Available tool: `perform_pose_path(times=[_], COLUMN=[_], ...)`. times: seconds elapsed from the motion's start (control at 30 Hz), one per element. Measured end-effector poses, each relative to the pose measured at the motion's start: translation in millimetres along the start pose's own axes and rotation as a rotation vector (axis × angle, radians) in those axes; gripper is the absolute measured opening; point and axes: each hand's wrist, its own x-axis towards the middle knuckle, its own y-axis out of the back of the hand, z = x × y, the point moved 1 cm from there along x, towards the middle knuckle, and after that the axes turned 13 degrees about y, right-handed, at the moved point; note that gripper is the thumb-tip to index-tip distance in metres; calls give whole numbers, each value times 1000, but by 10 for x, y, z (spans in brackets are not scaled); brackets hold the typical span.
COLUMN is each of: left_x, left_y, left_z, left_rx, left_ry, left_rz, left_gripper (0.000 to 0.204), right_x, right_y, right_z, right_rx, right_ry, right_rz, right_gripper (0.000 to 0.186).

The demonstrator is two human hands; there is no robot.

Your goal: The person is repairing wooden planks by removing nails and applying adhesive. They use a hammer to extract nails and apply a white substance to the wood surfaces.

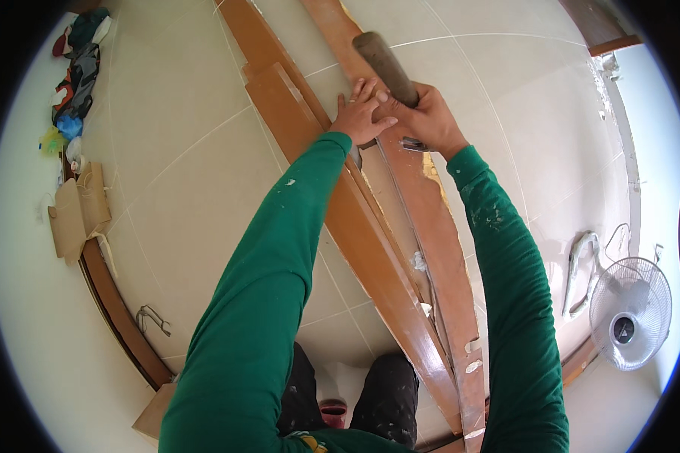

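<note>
Clearly, the right fingers (pixel 426 100) curl round a dark cylindrical tool (pixel 383 64); the left fingers (pixel 365 95) rest half-spread on a board (pixel 439 234).

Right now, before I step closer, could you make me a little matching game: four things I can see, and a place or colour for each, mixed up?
1. thick-handled tool
2. fan
3. cardboard
4. sleeves

A. green
B. far left of the picture
C. gripped in the right hand
D. far right of the picture

Pairs: 1-C, 2-D, 3-B, 4-A
</note>
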Motion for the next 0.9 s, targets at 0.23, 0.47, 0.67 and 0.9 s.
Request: perform_pose_path(times=[0.23, 0.47, 0.67, 0.9], left_x=[21, -40, 85, 18], left_y=[-233, -71, -144, -233], left_z=[-229, -70, -142, -148], left_rx=[-152, -156, -117, -134], left_ry=[-153, -41, -49, -123], left_rz=[234, 41, -78, 114], left_gripper=[75, 74, 76, 71], right_x=[68, 307, 501, 154], right_y=[-423, -243, -264, -644], right_z=[25, 303, 190, -166], right_rx=[-306, -122, -118, -462], right_ry=[69, -116, -242, 143], right_rz=[-180, -8, -147, -108], right_gripper=[43, 60, 48, 30])
